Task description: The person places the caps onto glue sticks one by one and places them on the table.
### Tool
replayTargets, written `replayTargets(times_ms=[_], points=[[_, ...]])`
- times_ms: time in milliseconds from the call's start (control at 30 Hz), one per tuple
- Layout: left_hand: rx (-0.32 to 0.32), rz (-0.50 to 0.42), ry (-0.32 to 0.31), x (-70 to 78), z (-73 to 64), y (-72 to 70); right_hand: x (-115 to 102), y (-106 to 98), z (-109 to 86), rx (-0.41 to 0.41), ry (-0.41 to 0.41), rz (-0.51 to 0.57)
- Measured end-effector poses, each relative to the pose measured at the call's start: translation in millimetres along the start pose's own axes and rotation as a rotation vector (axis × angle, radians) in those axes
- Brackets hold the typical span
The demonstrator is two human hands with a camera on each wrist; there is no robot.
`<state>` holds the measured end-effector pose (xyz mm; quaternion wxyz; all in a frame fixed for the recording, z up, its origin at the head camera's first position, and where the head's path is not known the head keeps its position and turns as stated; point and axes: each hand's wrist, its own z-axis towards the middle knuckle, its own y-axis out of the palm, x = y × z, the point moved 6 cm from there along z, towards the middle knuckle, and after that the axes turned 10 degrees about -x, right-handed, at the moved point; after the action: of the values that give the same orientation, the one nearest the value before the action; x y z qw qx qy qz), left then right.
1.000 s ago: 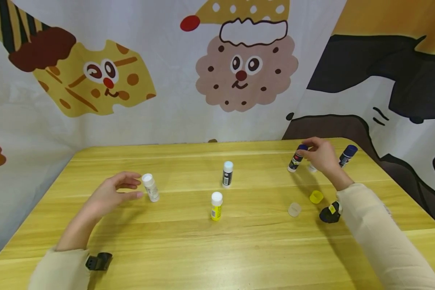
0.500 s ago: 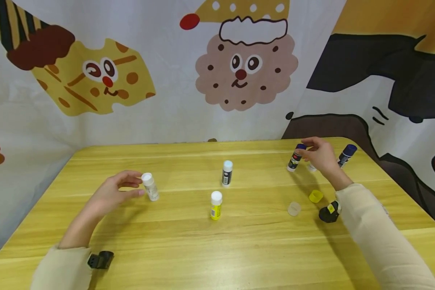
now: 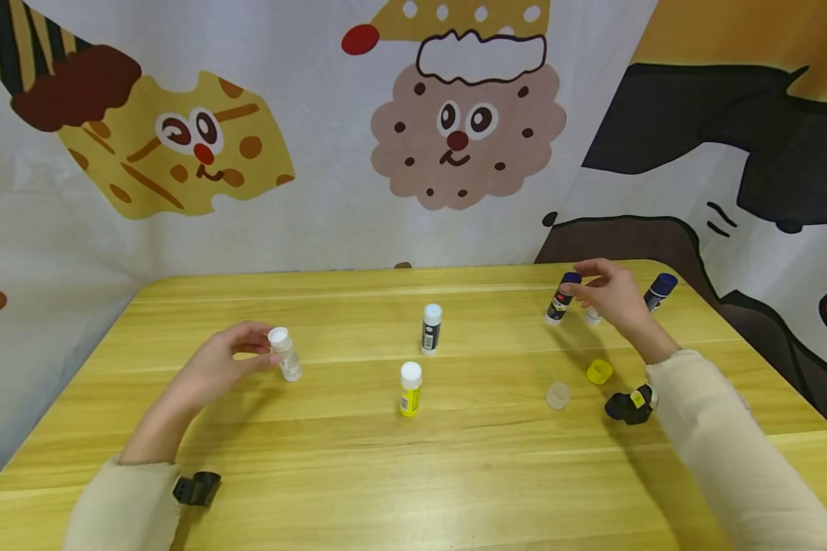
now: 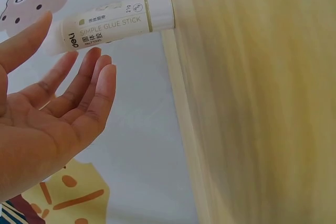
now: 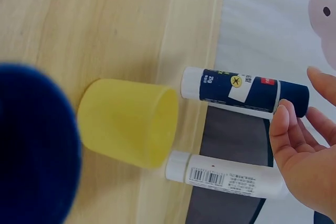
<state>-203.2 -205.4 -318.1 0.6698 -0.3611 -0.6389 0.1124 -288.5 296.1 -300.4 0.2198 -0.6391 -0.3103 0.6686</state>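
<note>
A person in beige sleeves [image 3: 737,451] leaned over a wood-grained desk [image 3: 317,474], both hands set to upright glue sticks. The left hand [image 3: 214,363] had thumb and fingers apart around the top of a white glue stick [image 4: 115,22], standing toward the desk's left edge. The right hand [image 3: 609,298] curved about the cap of a navy glue stick [image 5: 241,90] near the far edge, a white-bodied stick [image 5: 226,176] beside it. Whether either hand pinched could not be told. A yellow cap [image 3: 599,372] sat nearer the right edge.
</note>
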Motion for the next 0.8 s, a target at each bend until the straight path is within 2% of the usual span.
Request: replayTargets(times_ms=[300, 567, 800], points=[[-0.008, 0.024, 0.004, 0.1, 3.2, 1.5, -2.9, -7.6, -10.0, 0.016, -0.013, -0.037], [-0.004, 0.021, -0.008, -0.8, 4.3, 2.0, -9.6, -11.0, -21.1, 0.046, -0.065, -0.086], [-0.008, 0.031, -0.012, 0.2, 4.8, 2.8, -13.2, -6.8, -31.1, 0.012, -0.084, -0.103]])
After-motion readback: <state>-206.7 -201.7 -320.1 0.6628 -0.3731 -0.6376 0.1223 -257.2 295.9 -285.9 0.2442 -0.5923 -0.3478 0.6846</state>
